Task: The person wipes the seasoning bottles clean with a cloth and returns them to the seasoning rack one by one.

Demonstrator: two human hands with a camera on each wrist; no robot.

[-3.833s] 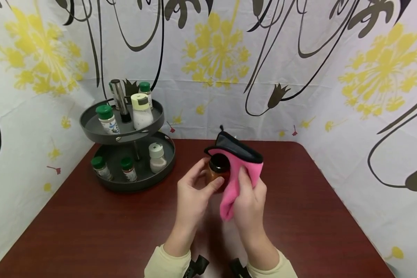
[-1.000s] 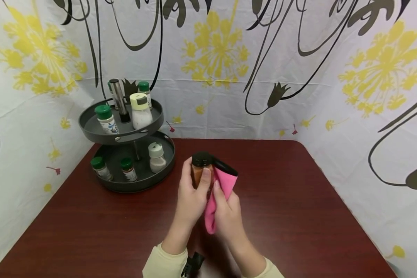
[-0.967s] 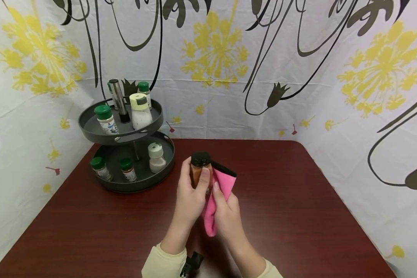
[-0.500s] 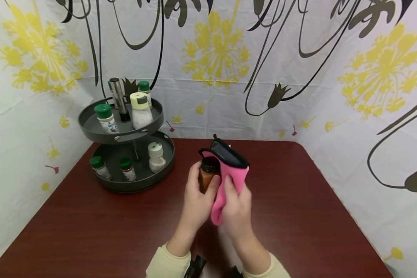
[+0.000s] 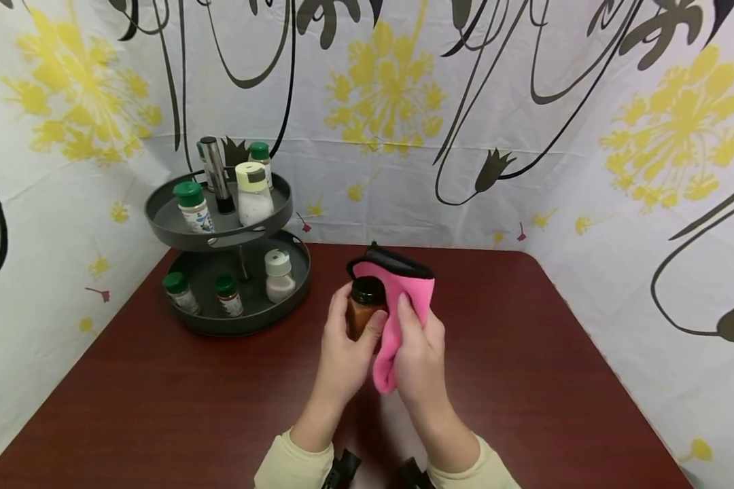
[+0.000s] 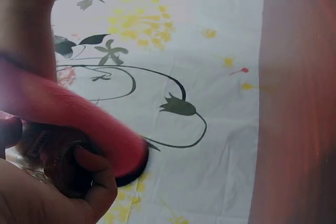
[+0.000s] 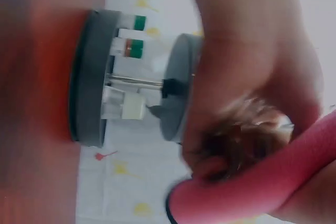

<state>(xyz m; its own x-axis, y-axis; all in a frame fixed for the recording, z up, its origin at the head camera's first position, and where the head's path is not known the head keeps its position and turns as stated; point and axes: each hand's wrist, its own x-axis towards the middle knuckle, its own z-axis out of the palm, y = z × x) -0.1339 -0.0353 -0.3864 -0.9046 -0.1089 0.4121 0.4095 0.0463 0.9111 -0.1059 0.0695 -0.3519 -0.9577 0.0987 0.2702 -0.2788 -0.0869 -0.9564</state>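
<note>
While the left hand (image 5: 342, 353) curls round a brown jar (image 5: 363, 314) with a black lid in the head view, the right hand (image 5: 421, 360) pinches a pink cloth (image 5: 393, 333) with a black edge, thumb on its near face, just beside the jar. Both things are held up over the dark red table (image 5: 514, 367). To their left stands a two-tier rack (image 5: 235, 327) bearing several capped bottles, before a flower-patterned sheet (image 5: 538, 122). From the left wrist, the jar lies at lower left, fingers bent at its dark lid, and the pink cloth slants along it. From the right wrist, the jar is blurred above the pink cloth, and the rack appears sideways behind.
</note>
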